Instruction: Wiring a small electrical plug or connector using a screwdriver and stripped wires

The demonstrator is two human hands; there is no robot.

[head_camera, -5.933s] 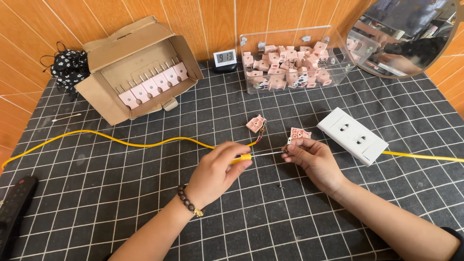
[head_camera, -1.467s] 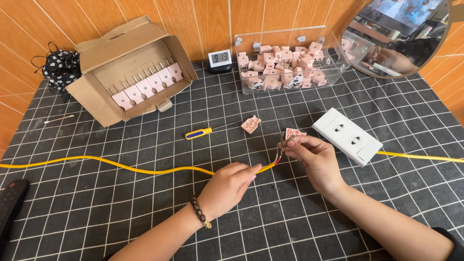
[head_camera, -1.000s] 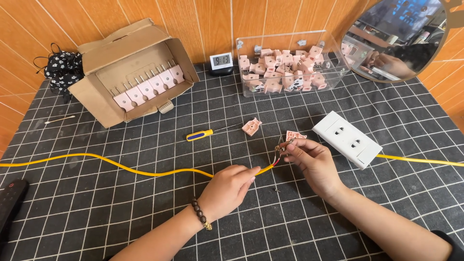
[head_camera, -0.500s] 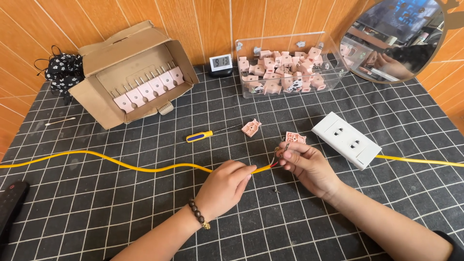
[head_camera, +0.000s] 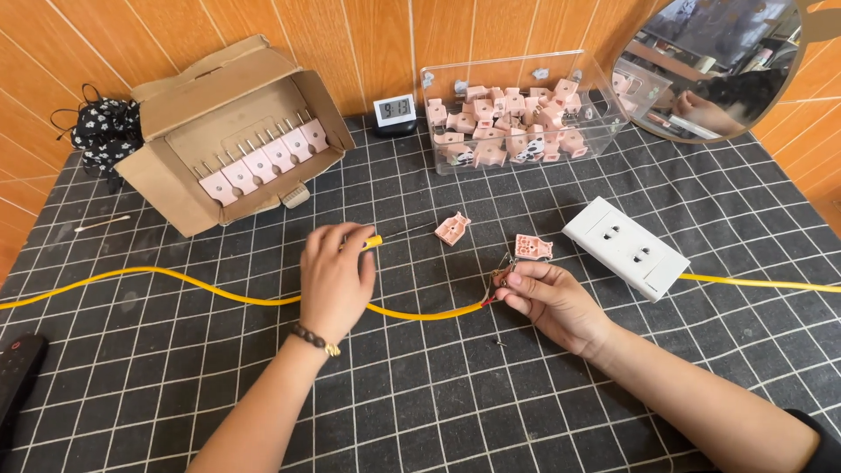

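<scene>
My left hand lies over the yellow-handled screwdriver, fingers curled on its handle; only the handle's end and the thin shaft show. My right hand pinches the stripped end of the yellow cable, where red and bare wires stick out. The cable runs left across the mat and passes under my left hand. A pink socket module lies just above my right hand, and another pink module lies by the screwdriver's tip. A white double socket box sits to the right.
An open cardboard box with a row of pink modules stands at the back left. A clear bin of pink modules, a small digital clock and a round mirror line the back. A dark remote lies at the left edge.
My left hand has let go of the yellow cable and moved up and left onto the screwdriver. My right hand keeps hold of the cable's stripped end.
</scene>
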